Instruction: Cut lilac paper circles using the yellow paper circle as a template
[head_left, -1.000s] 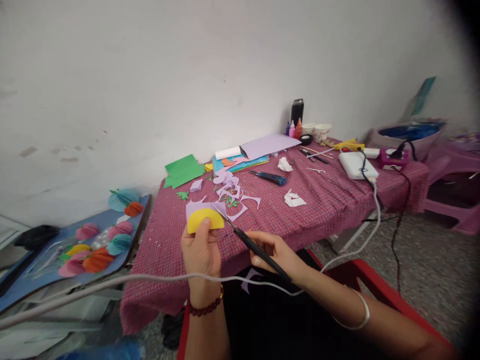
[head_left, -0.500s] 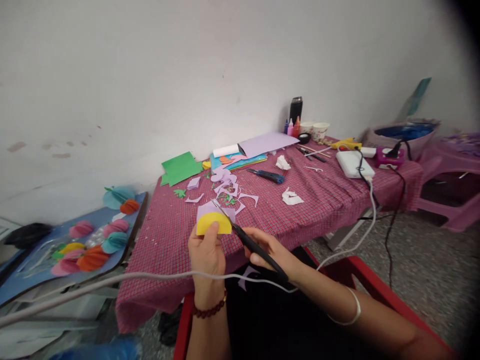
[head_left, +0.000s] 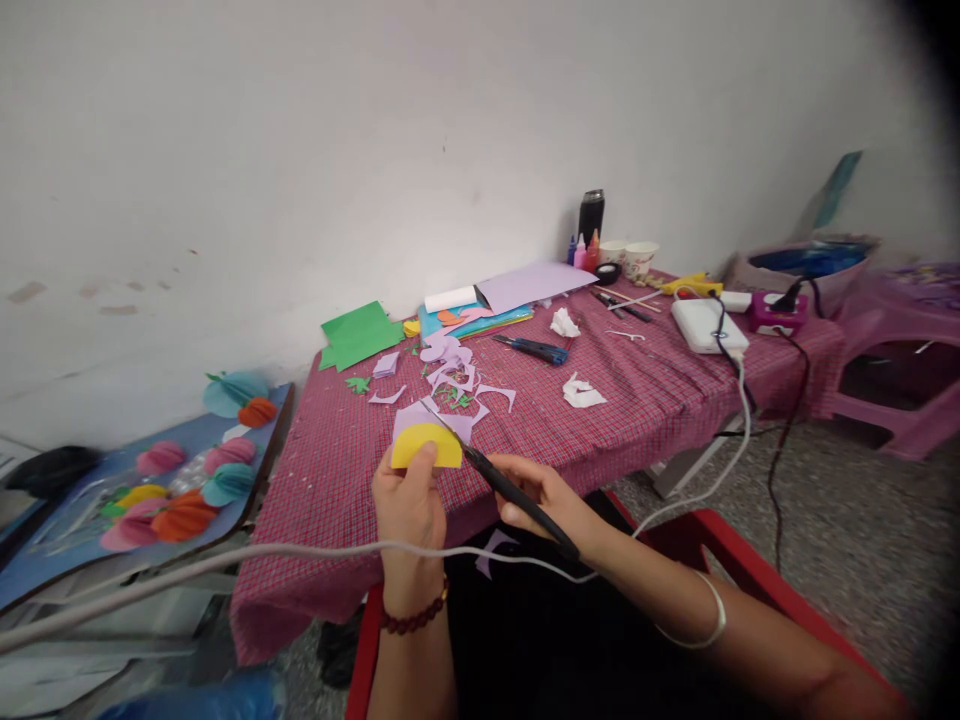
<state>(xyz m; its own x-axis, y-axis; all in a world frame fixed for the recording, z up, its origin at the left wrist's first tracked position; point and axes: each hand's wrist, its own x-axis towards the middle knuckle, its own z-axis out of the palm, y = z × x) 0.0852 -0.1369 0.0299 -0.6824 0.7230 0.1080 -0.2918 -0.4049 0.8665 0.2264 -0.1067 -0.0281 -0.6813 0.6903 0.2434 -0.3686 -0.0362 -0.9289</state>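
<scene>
My left hand (head_left: 409, 505) pinches a folded yellow paper half-circle (head_left: 426, 447) with lilac paper behind it, held up over the near edge of the table. My right hand (head_left: 544, 495) grips black scissors (head_left: 501, 483); their blades reach up to the right edge of the yellow piece. Both hands hover above the red checked tablecloth (head_left: 637, 410). A white cable (head_left: 300, 555) runs across both my forearms.
Lilac paper scraps (head_left: 454, 375), green paper (head_left: 358, 335), stacked coloured sheets (head_left: 480, 318), blue-handled scissors (head_left: 534, 348), a white box (head_left: 705, 325), a glue gun (head_left: 690, 286), cups and small bottles (head_left: 592, 252) lie on the table. Left stands a blue board with paper flowers (head_left: 180, 500); right, a pink stool (head_left: 907, 390).
Both hands and the paper shifted slightly right and lower, staying together. The scissor blades stay at the yellow piece's edge.
</scene>
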